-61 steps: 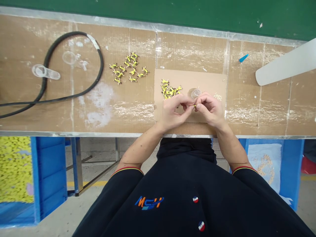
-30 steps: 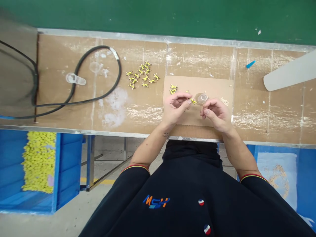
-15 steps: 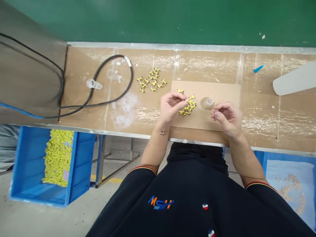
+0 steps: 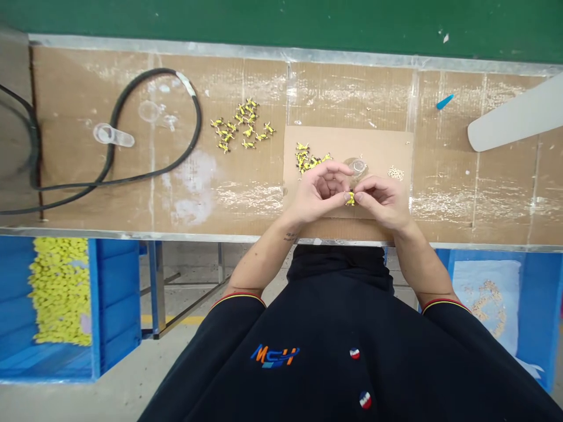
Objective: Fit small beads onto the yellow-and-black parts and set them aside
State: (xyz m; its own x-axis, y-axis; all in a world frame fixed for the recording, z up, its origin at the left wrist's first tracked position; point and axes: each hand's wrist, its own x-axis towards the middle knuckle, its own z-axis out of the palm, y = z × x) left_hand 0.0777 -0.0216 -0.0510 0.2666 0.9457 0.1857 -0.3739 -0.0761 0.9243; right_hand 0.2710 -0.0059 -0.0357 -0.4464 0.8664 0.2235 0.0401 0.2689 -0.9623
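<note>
Hands are joined at one workpiece: the yellow-and-black figure (image 4: 350, 199) sits between the fingertips of the left grip (image 4: 319, 190) and the right grip (image 4: 386, 202), above the cardboard sheet (image 4: 372, 140). The left grip is narrow and holds the figure from its left side. The right grip is also narrow, fingertips meeting the right side of the figure; whether it pinches a further small part cannot be told.

Change from half a second ago: the two grips stood well apart then, with the left grip at the left edge of the pile of figures (image 4: 303, 157) and the pile exposed to the right of its fingertips. Both grips are now brought together, and the left grip covers the near side of the pile. The small white pieces (image 4: 396, 173), then concealed by the right grip, are now visible just beyond it.

The clear cup (image 4: 358, 166) stands on the sheet immediately beyond the left grip's fingertips. A second group of figures (image 4: 249, 132) remains spread on the tabletop (image 4: 352, 91), left of the left grip. Farther left lies the looped black cable (image 4: 200, 117). Beyond and right of the right grip lies the blue pointed piece (image 4: 445, 102).
</note>
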